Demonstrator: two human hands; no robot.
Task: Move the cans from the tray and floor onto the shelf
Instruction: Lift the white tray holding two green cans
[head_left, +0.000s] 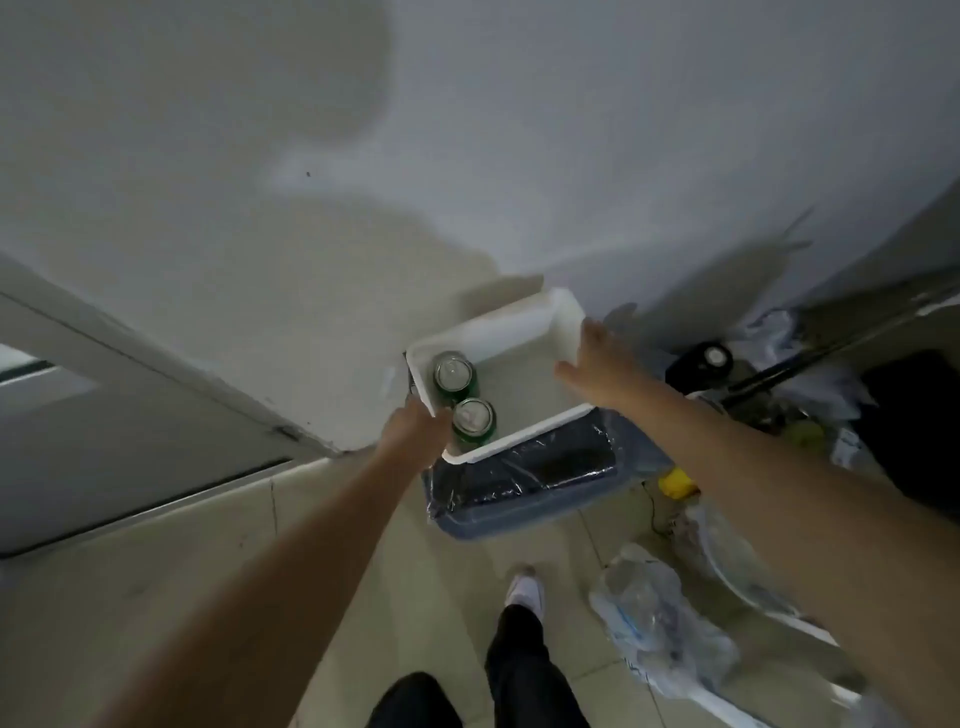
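Held in the air, tilted: white rectangular plastic tray (504, 332), above a blue waste bin lined with black plastic bag (524, 483) on the tiled floor (322, 519). Two green metal cans (456, 379) stand inside at the tray's left end. Left grip (415, 434) clenched on the near-left rim; right grip (597, 361) grasps the right end wall.

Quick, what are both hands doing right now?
Left hand: grips the white tray by its near corner.
Right hand: holds the tray's right side, thumb over the rim.
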